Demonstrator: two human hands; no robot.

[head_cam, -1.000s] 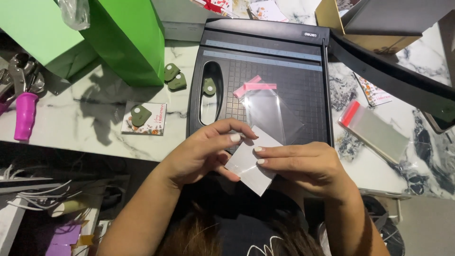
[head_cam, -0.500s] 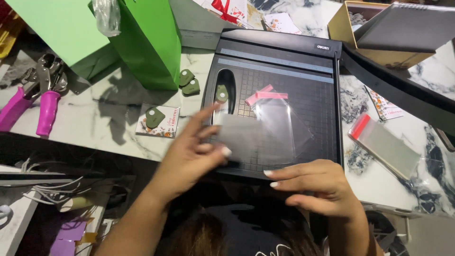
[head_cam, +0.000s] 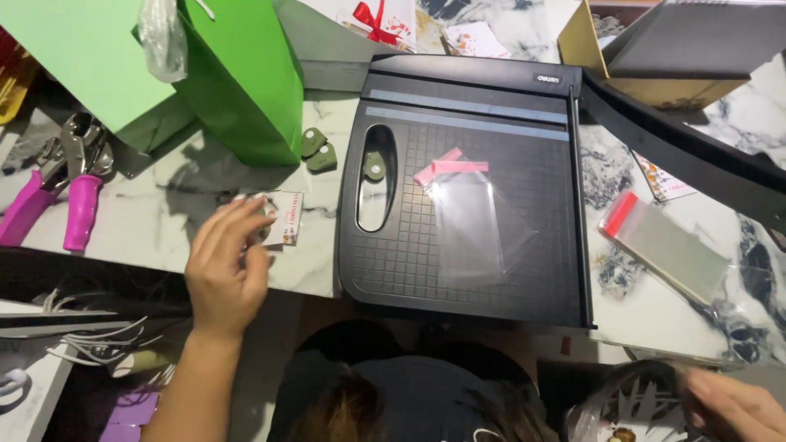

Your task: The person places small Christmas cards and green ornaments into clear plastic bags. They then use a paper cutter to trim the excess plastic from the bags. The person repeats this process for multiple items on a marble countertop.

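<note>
My left hand (head_cam: 223, 266) reaches over the marble table's front edge, fingertips touching a small printed card (head_cam: 282, 218) that carries a small green piece. My right hand (head_cam: 733, 401) is low at the bottom right corner, next to a crinkly clear bag (head_cam: 622, 409); whether it grips the bag is unclear. A black paper trimmer (head_cam: 467, 176) lies in the middle, with two clear sleeves with pink strips (head_cam: 475, 217) resting on its grid. A small green tag (head_cam: 374, 166) sits in the trimmer's handle slot.
Green paper bags (head_cam: 246, 74) stand at the back left. Pink-handled pliers (head_cam: 74, 188) lie at the left. Two green tags (head_cam: 318, 150) lie beside the trimmer. A stack of clear sleeves (head_cam: 663, 245) lies at the right; the trimmer's raised blade arm (head_cam: 696, 155) crosses above them.
Both hands left the clear sleeve on the trimmer. My left hand moved left to the small card; my right hand dropped to the bottom right corner.
</note>
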